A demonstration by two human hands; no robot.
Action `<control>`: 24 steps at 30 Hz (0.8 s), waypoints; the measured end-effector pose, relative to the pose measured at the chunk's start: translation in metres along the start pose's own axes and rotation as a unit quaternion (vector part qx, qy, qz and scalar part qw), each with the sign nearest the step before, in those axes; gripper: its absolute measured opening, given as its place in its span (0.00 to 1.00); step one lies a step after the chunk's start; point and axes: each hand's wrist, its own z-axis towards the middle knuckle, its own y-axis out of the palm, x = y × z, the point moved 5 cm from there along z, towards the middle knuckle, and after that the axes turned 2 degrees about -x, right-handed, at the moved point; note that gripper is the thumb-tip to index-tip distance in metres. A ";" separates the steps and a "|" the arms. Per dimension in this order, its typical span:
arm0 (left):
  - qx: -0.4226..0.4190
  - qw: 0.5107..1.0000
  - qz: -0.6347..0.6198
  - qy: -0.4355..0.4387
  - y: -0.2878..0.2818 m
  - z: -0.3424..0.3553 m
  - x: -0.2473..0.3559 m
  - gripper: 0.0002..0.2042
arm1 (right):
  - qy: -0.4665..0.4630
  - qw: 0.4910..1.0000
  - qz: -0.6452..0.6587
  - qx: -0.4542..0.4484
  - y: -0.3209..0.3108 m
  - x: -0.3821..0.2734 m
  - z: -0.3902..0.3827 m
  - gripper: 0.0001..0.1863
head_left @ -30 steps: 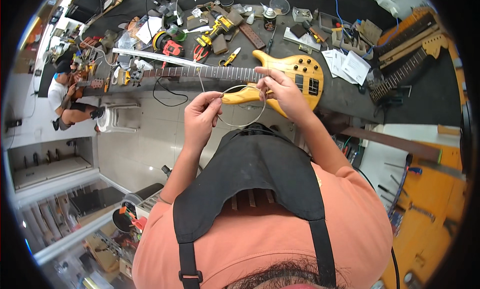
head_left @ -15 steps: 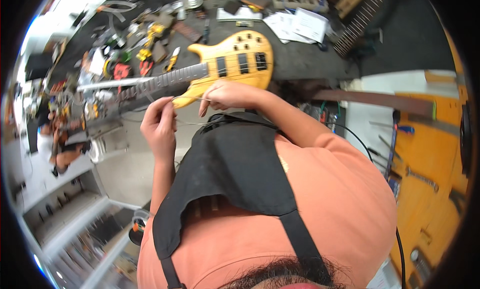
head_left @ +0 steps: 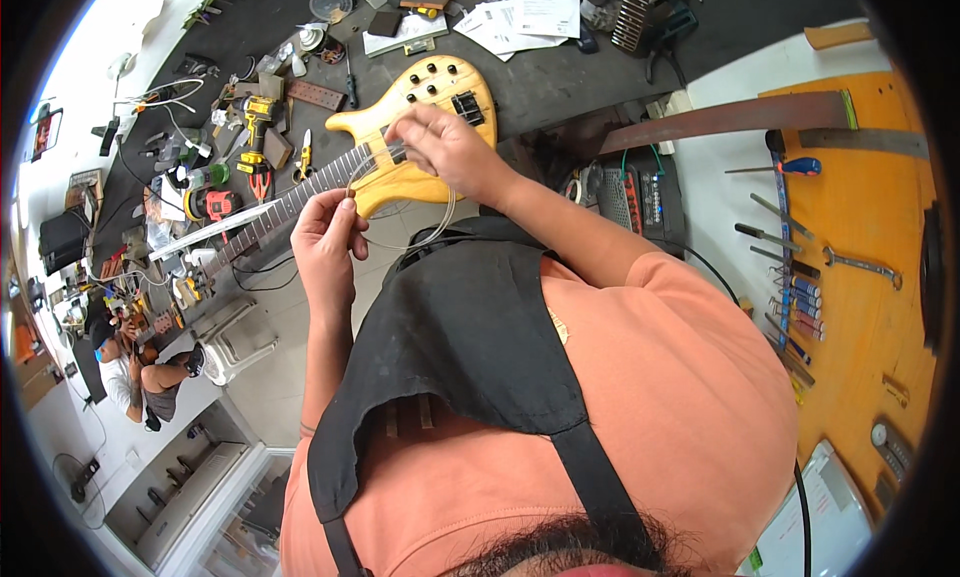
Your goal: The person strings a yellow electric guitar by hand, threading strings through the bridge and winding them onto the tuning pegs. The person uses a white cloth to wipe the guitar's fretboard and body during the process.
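An electric bass guitar with a pale wood body, black knobs and a dark fretted neck lies along the bench edge. A thin, pale string bends in wide loops between my hands, in front of the body. My left hand, beside the neck near the lower horn, pinches the string between thumb and fingers. Above the pickups, my right hand has its fingers curled together on the string and is slightly blurred. It hides part of the pickups.
A yellow-and-black cordless drill, a red tool, a screwdriver and papers lie on the cluttered bench. Files and a wrench hang on the orange board at right. Another person sits at far left.
My right hand has risen over the pickups and the string now bows in wider loops. My left hand stays close to the neck. The view has shifted, so the bass appears farther left.
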 end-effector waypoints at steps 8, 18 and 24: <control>0.048 0.994 -0.079 0.062 -0.050 0.002 -0.003 0.06 | 0.055 0.994 0.044 0.079 -0.036 0.003 -0.017 0.20; 0.152 0.979 -0.122 0.065 -0.152 -0.082 -0.044 0.06 | 0.176 0.984 -0.021 0.000 0.052 0.085 0.021 0.18; 0.272 0.947 -0.140 0.097 -0.199 -0.176 -0.066 0.04 | 0.275 0.949 -0.085 -0.131 0.117 0.139 0.049 0.15</control>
